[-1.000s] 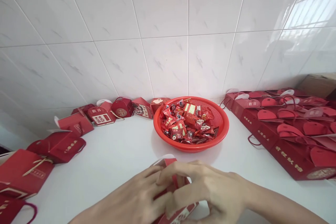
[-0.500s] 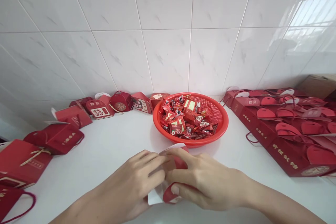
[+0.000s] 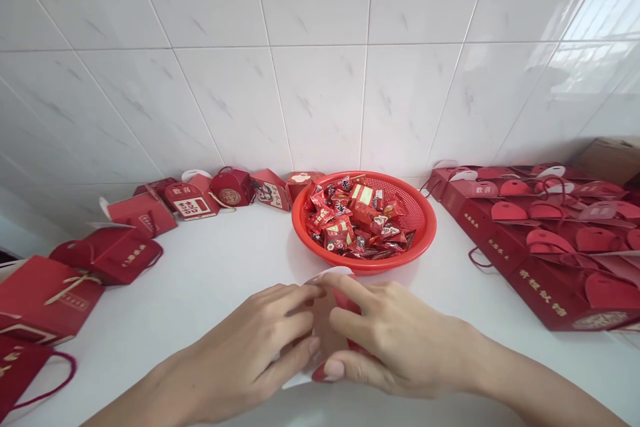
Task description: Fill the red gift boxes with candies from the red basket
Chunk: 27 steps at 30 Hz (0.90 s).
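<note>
Between my hands, at the front middle of the table, is a red paper gift box (image 3: 326, 330) with its pale inside facing up and its flaps partly raised. My left hand (image 3: 265, 343) grips its left side, fingers curled over the edge. On the right side my right hand (image 3: 385, 340) holds it, thumb pressed on a red flap near me and index finger on the far flap. Much of the box is hidden by my fingers. Just beyond it stands a red plastic basket (image 3: 425, 240) holding many wrapped candies (image 3: 357, 217).
Assorted red gift boxes (image 3: 123, 253) curve along the left side and the wall. At right stand closely packed rows of red boxes (image 3: 530, 233) with rounded flaps and cord handles. Behind them is a brown carton (image 3: 607, 160). A tiled wall (image 3: 315, 100) bounds the white table (image 3: 215, 267).
My left thumb has come up over the box's near inside, and my right fingers have shifted along the right flaps. The view has tilted slightly.
</note>
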Available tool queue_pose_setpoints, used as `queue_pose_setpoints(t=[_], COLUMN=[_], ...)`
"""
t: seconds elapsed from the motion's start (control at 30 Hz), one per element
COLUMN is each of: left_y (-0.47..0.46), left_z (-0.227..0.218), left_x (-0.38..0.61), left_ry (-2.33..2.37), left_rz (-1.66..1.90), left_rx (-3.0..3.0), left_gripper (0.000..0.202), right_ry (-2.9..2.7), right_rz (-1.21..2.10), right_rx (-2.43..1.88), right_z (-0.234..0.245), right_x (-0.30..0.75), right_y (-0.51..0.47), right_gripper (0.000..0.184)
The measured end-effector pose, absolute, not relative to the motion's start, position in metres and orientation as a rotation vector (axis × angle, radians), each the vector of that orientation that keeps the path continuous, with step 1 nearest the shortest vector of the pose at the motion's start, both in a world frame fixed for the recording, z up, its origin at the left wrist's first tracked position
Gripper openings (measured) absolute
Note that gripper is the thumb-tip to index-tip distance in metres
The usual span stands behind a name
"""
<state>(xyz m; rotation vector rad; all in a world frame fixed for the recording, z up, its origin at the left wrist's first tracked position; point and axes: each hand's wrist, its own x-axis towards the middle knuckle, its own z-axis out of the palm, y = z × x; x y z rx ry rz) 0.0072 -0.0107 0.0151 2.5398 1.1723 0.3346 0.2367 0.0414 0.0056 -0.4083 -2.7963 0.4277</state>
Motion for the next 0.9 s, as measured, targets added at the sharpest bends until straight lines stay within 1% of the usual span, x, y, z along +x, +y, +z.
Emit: queue_pose_setpoints(t=[0.07,0.13,0.23,0.27,0.3,0.37,0.43,0.5,0.63,0.7,0.8,0.9], left_y=[-0.011,-0.013,-0.015,-0.016,-0.017,-0.018,-0.020,-0.021,-0.020,-0.020,-0.019,-0.022], left_z=[0.013,0.011,0.010,0.010,0.010,0.010,0.007,0.004,-0.002,-0.002,-0.003,-0.007], left_x=[0.009,0.010,0.010,0.010,0.010,0.010,0.009,0.007,0.001,-0.002,-0.003,-0.004], left_ry=[1.236,1.314,1.443,1.466,1.473,1.476,1.479,1.484,1.438,1.400,1.366,1.347], left_rz=[0.319,0.265,0.190,0.182,0.182,0.194,0.196,0.204,0.220,0.166,0.085,0.072], left_rx=[2.518,2.497,2.454,2.442,2.431,2.410,2.385,2.368,2.396,2.415,2.426,2.405], left_gripper=[0.035,0.035,0.034,0.033,0.032,0.033,0.039,0.049,0.083,0.094,0.099,0.095], right_ry=[-2.764,-2.739,-2.755,-2.774,-2.794,-2.834,-2.863,-2.875,-2.906,-2.933,-2.947,-2.942], right_rz=[0.448,0.433,0.279,0.211,0.138,-0.010,-0.135,-0.221,-0.265,-0.284,-0.383,-0.498], right_rx=[-0.444,-0.513,-0.662,-0.708,-0.745,-0.776,-0.753,-0.717,-0.704,-0.710,-0.708,-0.746], right_z=[0.009,0.012,0.014,0.014,0.013,0.011,0.010,0.010,0.010,0.010,0.007,0.003], right_x=[0.239,0.242,0.249,0.252,0.254,0.259,0.262,0.264,0.264,0.264,0.265,0.266], right_y=[0.041,0.042,0.042,0.042,0.042,0.039,0.035,0.030,0.024,0.021,0.017,0.010], right_gripper=[0.041,0.033,0.019,0.016,0.018,0.034,0.050,0.058,0.065,0.070,0.071,0.060])
